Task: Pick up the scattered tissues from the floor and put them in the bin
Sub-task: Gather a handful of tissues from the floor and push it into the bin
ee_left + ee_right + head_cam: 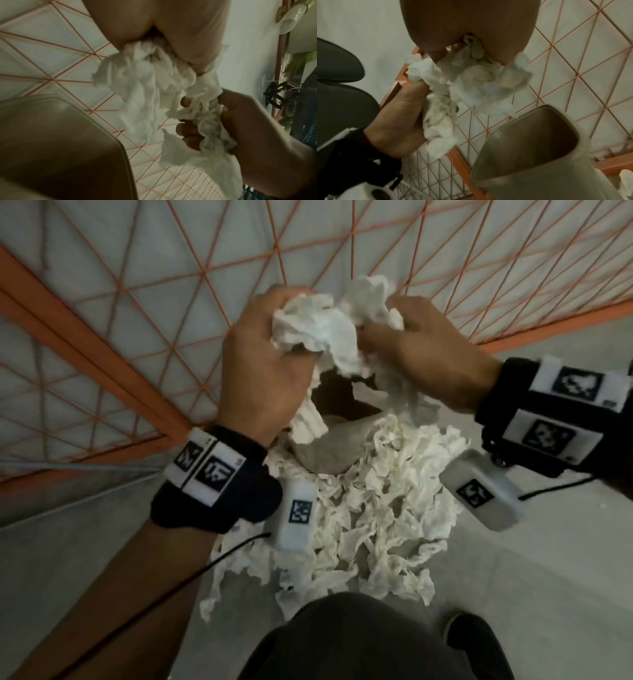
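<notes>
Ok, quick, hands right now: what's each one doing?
Left hand: fingers curled round a wad of tissues, held above the bin.
Right hand: gripping the same tissues from the other side.

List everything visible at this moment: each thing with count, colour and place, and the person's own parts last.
held tissues: one crumpled bunch, white, gripped between both hands above the bin
bin: one, beige, open, on the floor below the hands
floor tissues: a pile, too many to count, white, on the grey floor around the bin
wire grid: one, orange, against the white wall behind the bin
left hand: grips the bunch
right hand: grips the bunch
wristbands: two, black with white marker tags, one per wrist
</notes>
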Demonstrator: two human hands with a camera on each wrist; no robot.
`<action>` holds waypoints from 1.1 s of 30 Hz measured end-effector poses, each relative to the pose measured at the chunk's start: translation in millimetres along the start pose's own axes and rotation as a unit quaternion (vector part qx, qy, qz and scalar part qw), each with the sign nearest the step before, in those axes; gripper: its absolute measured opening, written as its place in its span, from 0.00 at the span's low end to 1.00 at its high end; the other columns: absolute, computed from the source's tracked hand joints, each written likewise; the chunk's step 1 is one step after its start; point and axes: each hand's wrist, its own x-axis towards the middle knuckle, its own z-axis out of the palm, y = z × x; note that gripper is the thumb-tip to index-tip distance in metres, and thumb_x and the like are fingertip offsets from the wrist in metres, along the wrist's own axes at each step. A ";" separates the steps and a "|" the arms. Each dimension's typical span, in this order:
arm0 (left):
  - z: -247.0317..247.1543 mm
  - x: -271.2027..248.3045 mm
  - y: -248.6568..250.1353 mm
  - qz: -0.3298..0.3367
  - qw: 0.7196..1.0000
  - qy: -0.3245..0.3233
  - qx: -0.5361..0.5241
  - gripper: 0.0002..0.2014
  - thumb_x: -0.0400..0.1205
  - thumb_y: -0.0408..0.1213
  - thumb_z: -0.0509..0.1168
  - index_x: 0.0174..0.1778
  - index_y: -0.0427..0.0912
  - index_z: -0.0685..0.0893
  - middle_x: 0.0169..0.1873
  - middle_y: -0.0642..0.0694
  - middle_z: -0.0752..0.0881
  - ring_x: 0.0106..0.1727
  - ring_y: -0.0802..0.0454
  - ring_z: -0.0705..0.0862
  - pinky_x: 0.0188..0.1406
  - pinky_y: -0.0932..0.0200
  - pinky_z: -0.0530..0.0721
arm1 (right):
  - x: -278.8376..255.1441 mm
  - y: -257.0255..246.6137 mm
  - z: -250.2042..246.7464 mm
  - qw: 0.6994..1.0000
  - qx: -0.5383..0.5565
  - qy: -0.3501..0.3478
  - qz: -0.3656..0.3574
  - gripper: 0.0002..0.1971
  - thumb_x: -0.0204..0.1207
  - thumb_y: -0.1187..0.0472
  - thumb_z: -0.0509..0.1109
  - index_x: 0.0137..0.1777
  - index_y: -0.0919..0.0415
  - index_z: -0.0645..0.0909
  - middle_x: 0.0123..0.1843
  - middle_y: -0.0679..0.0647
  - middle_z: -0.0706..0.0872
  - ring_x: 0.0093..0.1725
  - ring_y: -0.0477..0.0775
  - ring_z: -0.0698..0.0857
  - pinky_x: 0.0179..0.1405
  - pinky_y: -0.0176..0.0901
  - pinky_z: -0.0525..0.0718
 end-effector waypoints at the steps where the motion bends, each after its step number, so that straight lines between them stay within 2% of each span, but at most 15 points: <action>1: 1.9 8.5 -0.9 -0.015 1.000 -0.003 0.002 0.17 0.74 0.41 0.66 0.58 0.40 0.83 0.53 0.44 0.88 0.55 0.50 0.87 0.58 0.49 0.86 | 10.0 -3.4 -0.9 1.000 0.028 -0.002 0.012 0.12 0.79 0.55 0.63 0.46 0.63 0.82 0.38 0.52 0.85 0.36 0.48 0.83 0.40 0.49 0.81; 3: 5.6 19.4 -2.9 -0.052 0.998 -0.021 -0.003 0.20 0.75 0.46 0.64 0.63 0.46 0.80 0.59 0.42 0.83 0.58 0.47 0.84 0.60 0.42 0.84 | 26.9 -7.8 1.2 0.997 0.073 -0.012 0.029 0.17 0.80 0.52 0.59 0.50 0.65 0.83 0.46 0.56 0.89 0.43 0.55 0.86 0.48 0.53 0.84; 5: 9.9 22.2 -7.9 -0.092 0.994 -0.048 0.017 0.22 0.75 0.49 0.63 0.66 0.49 0.76 0.61 0.43 0.76 0.61 0.46 0.80 0.63 0.43 0.82 | 39.0 -6.5 6.5 0.988 0.142 -0.033 0.052 0.18 0.81 0.53 0.56 0.52 0.65 0.83 0.48 0.57 0.89 0.45 0.56 0.86 0.51 0.52 0.84; 8: 13.1 15.4 -21.5 -0.138 0.978 -0.128 0.088 0.30 0.70 0.54 0.61 0.70 0.54 0.71 0.65 0.46 0.70 0.68 0.46 0.72 0.69 0.44 0.76 | 45.9 1.8 16.9 0.961 0.243 -0.054 0.122 0.13 0.78 0.57 0.54 0.47 0.60 0.81 0.42 0.55 0.87 0.38 0.53 0.85 0.40 0.42 0.84; 11: 10.1 2.2 -37.1 -0.163 0.953 -0.206 0.154 0.35 0.68 0.49 0.62 0.75 0.56 0.71 0.73 0.45 0.69 0.76 0.43 0.67 0.77 0.41 0.70 | 47.7 19.2 22.6 0.968 0.194 -0.043 0.153 0.10 0.71 0.58 0.63 0.47 0.59 0.82 0.44 0.55 0.86 0.40 0.53 0.85 0.38 0.43 0.82; 13: 5.1 -6.9 -41.6 -0.134 0.956 -0.192 0.179 0.34 0.68 0.44 0.62 0.75 0.55 0.73 0.74 0.47 0.72 0.78 0.45 0.68 0.79 0.43 0.68 | 43.6 29.3 18.9 0.977 0.146 -0.042 0.148 0.08 0.73 0.58 0.66 0.49 0.59 0.82 0.44 0.54 0.84 0.42 0.52 0.82 0.38 0.41 0.79; 15: 2.1 -18.1 -35.4 -0.065 0.972 -0.129 0.186 0.30 0.70 0.37 0.63 0.72 0.51 0.77 0.72 0.48 0.77 0.76 0.48 0.72 0.78 0.47 0.70 | 34.3 37.3 8.7 0.985 0.101 -0.036 0.137 0.07 0.77 0.60 0.66 0.49 0.61 0.84 0.44 0.54 0.83 0.44 0.50 0.80 0.40 0.39 0.77; 17: 4.7 -32.9 -22.0 0.012 0.984 -0.059 0.170 0.25 0.73 0.30 0.64 0.68 0.45 0.82 0.66 0.47 0.82 0.70 0.48 0.78 0.73 0.53 0.75 | 22.5 46.3 -6.4 0.990 0.067 -0.025 0.118 0.09 0.78 0.64 0.65 0.52 0.58 0.86 0.49 0.55 0.86 0.46 0.48 0.82 0.48 0.42 0.82; 19: 16.4 -50.0 -3.3 0.066 0.987 -0.041 0.139 0.19 0.74 0.27 0.64 0.61 0.41 0.86 0.58 0.46 0.85 0.62 0.48 0.81 0.64 0.56 0.78 | 6.4 54.9 -21.0 0.993 0.028 -0.024 0.110 0.12 0.77 0.67 0.64 0.54 0.55 0.86 0.56 0.55 0.88 0.49 0.52 0.85 0.58 0.48 0.83; 22: 55.1 -74.1 1.5 0.094 0.983 -0.124 0.100 0.13 0.76 0.26 0.65 0.53 0.42 0.89 0.50 0.49 0.87 0.56 0.51 0.82 0.57 0.57 0.79 | -20.8 78.7 -37.1 0.991 -0.028 -0.031 0.129 0.12 0.78 0.67 0.63 0.54 0.54 0.85 0.57 0.52 0.87 0.55 0.63 0.86 0.60 0.60 0.86; 24: 87.6 -86.3 -9.6 0.068 0.970 -0.209 0.106 0.14 0.77 0.29 0.64 0.55 0.46 0.87 0.52 0.51 0.85 0.57 0.52 0.81 0.59 0.53 0.81 | -36.2 102.8 -42.4 0.985 -0.065 -0.034 0.156 0.12 0.78 0.65 0.63 0.54 0.51 0.85 0.57 0.50 0.87 0.53 0.63 0.86 0.58 0.64 0.86; 26: 124.1 -95.5 -32.6 0.010 0.948 -0.291 0.128 0.17 0.78 0.31 0.62 0.61 0.50 0.83 0.59 0.51 0.82 0.61 0.50 0.80 0.63 0.48 0.81 | -45.6 134.0 -45.1 0.975 -0.115 -0.044 0.186 0.12 0.79 0.63 0.63 0.56 0.51 0.85 0.61 0.50 0.85 0.50 0.58 0.85 0.58 0.57 0.85; 28: 157.8 -99.3 -59.8 -0.050 0.921 -0.351 0.163 0.21 0.79 0.33 0.61 0.68 0.52 0.78 0.68 0.50 0.77 0.68 0.46 0.77 0.67 0.44 0.79 | -52.0 166.5 -43.0 0.962 -0.182 -0.057 0.198 0.13 0.79 0.63 0.63 0.59 0.52 0.85 0.64 0.53 0.84 0.53 0.53 0.83 0.56 0.46 0.78; 29: 172.3 -98.4 -73.0 -0.072 0.905 -0.375 0.187 0.23 0.79 0.33 0.61 0.71 0.53 0.75 0.72 0.49 0.73 0.70 0.43 0.75 0.70 0.42 0.78 | -53.5 183.8 -40.4 0.956 -0.209 -0.061 0.198 0.14 0.79 0.63 0.64 0.61 0.54 0.84 0.65 0.55 0.83 0.55 0.54 0.83 0.56 0.43 0.76; 33: 218.1 -84.1 -117.0 -0.122 0.852 -0.425 0.280 0.28 0.81 0.33 0.60 0.78 0.52 0.66 0.83 0.47 0.57 0.78 0.35 0.67 0.74 0.37 0.73 | -52.6 249.9 -23.2 0.935 -0.273 -0.083 0.210 0.18 0.78 0.59 0.64 0.68 0.57 0.79 0.71 0.60 0.78 0.67 0.62 0.79 0.67 0.50 0.75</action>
